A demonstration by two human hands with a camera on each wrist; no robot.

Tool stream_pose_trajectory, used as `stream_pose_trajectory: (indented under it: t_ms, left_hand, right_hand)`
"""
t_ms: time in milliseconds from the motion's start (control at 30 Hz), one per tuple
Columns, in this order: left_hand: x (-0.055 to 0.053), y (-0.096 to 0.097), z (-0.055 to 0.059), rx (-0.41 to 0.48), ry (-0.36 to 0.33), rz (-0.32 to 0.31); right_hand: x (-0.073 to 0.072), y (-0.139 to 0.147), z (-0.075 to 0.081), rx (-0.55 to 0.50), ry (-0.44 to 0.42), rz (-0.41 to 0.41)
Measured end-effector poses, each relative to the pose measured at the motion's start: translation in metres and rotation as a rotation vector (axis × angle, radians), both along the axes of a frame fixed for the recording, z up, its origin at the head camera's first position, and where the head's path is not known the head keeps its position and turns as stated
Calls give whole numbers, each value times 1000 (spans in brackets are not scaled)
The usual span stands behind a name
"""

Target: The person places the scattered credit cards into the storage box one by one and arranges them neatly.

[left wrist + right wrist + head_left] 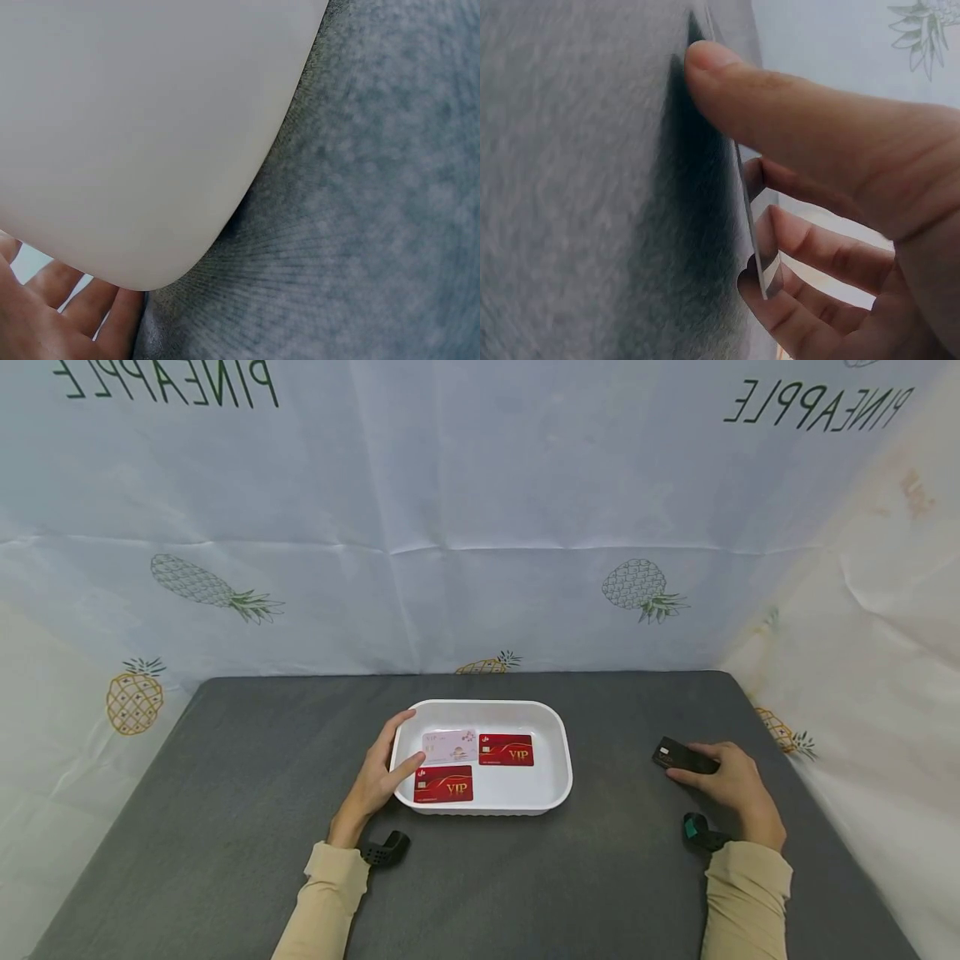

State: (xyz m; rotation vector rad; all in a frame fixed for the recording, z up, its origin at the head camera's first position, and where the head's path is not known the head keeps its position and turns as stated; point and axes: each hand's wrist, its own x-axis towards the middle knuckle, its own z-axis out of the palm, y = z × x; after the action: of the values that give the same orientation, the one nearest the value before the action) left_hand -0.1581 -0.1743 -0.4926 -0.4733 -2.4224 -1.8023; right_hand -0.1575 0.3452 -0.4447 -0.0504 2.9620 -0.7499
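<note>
A white plastic tray [517, 789] sits on the dark grey tabletop. My left hand [375, 781] grips its left side, thumb over the rim and fingers along the outer wall. In the left wrist view the tray's smooth wall [142, 135] hides part of those fingers. Inside lie a pale pink VIP card [450, 746], a red VIP card [506, 750] to its right and another red VIP card [443, 784] below. Off to the right, my right hand [735, 781] pinches a black card [675, 752] by its edges; the right wrist view shows it nearly edge-on, shadow beneath.
The grey cloth-covered tabletop [615, 877] spreads around the tray and between the hands. Behind it hangs a white curtain [487, 602] printed with pineapples, and more of it flanks both sides. Black straps [386, 849] circle the wrists.
</note>
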Motion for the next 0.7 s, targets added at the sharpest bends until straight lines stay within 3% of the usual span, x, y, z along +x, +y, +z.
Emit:
stream_pose_trajectory:
  t_ms: [300,700]
  left_hand:
    - [0,0,0,-17,7,8]
    - [1,1,0,-6,-7,12]
  right_hand:
    - [-3,-12,6,-38,27,19]
    - [-2,-45,29,-62,82,54]
